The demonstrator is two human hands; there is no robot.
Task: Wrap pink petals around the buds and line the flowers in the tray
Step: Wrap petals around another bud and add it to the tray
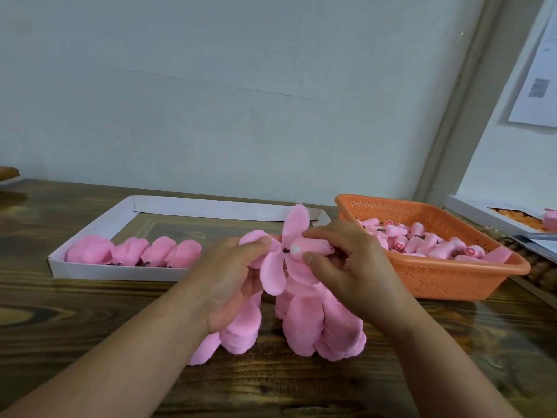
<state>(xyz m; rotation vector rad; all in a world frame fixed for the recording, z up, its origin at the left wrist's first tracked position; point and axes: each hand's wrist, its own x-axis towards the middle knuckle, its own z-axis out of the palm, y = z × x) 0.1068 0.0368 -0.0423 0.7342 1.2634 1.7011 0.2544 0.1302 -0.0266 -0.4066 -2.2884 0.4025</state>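
Frame centre: left hand (235, 267) pinching pink petal piece (280, 257); right hand (346, 260) gripping pink bud (310, 247) at its middle. Left: white tray (90, 233) holding four finished flowers (132, 251). Right: orange basket (437, 276) of buds. Below: loose petal pile (316, 327).

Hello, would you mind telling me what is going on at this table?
A person is assembling pink flowers. The right hand holds a bud against a petal piece gripped by the left hand. Four finished flowers line the white tray; more buds fill the orange basket, with loose petals piled below the hands.
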